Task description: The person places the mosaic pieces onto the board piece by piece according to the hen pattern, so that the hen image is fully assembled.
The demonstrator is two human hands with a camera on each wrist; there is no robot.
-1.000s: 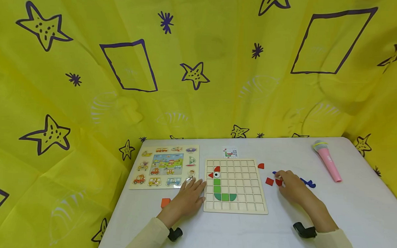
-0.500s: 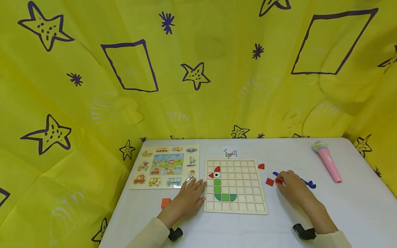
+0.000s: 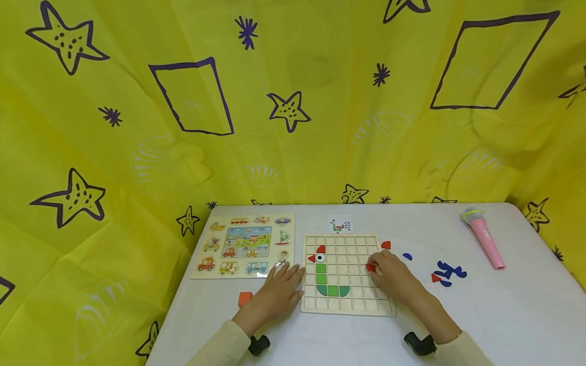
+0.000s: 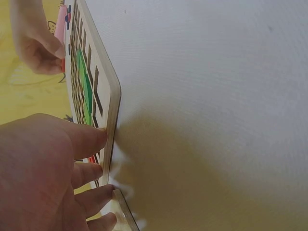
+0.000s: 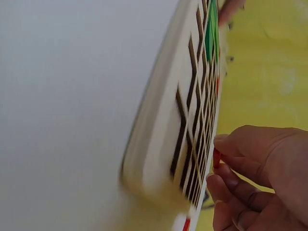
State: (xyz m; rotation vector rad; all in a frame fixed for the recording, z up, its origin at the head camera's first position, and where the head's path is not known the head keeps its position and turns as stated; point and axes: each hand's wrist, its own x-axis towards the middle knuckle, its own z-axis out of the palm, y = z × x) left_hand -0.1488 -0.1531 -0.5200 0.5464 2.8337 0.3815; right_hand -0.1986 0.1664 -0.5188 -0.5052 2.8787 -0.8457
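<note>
My right hand (image 3: 391, 275) pinches a small red piece (image 5: 217, 158) between thumb and fingers, over the right side of a wooden grid board (image 3: 349, 308). On that board, green squares and rounded green pieces (image 3: 333, 291) form an L. At its top sit a white eye tile (image 3: 320, 258), a red triangle (image 3: 312, 258) and a red quarter-round (image 3: 321, 249). My left hand (image 3: 278, 293) lies at the board's left edge, fingers extended, thumb and fingertips touching the rim in the left wrist view. A small pattern card (image 3: 340, 224) lies behind the board.
Right of the board are another red quarter-round (image 3: 386, 244), a lone blue piece (image 3: 407, 256), a heap of blue pieces (image 3: 447, 272) and a red triangle (image 3: 436, 278). A pink microphone (image 3: 487, 241) lies farther right. Leftward are a vehicle puzzle (image 3: 208, 253) and an orange block (image 3: 245, 299).
My right hand has moved left from the loose pieces to over the board, carrying a red piece. The blue heap and a red triangle are uncovered. My left hand stays put.
</note>
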